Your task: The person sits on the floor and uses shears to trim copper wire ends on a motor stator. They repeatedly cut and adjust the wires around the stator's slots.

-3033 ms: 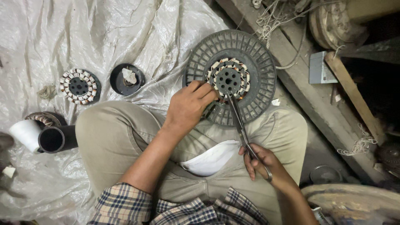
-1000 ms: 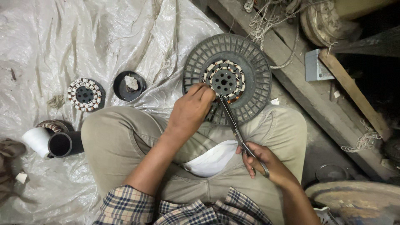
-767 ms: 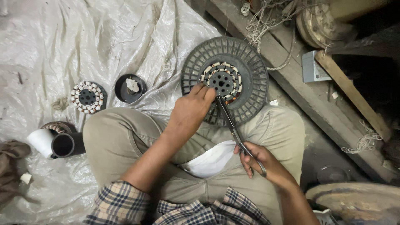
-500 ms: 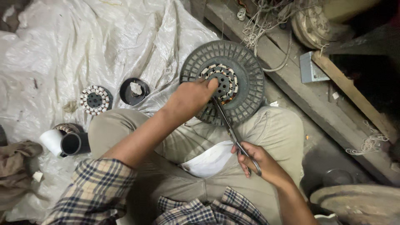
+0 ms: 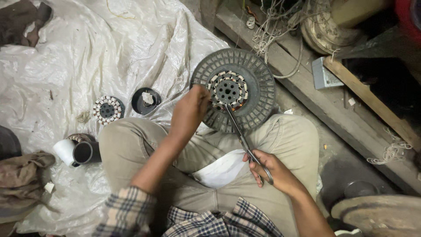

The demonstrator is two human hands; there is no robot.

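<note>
- A dark grey ribbed round motor housing (image 5: 258,83) with a copper-wound stator core (image 5: 228,90) at its centre leans on the seated person's knees.
- The left hand (image 5: 189,110) rests curled on the housing's near-left edge, fingers at the windings.
- The right hand (image 5: 272,170) is clamped on the loops of long steel scissors (image 5: 239,134), whose tips reach the core.
- To the left, open crinkled white plastic sheet (image 5: 79,57) carries a smaller wound stator (image 5: 107,109) and a black round cap (image 5: 146,100).
- Since half a second ago the left hand has slid from the core to its left side.
</note>
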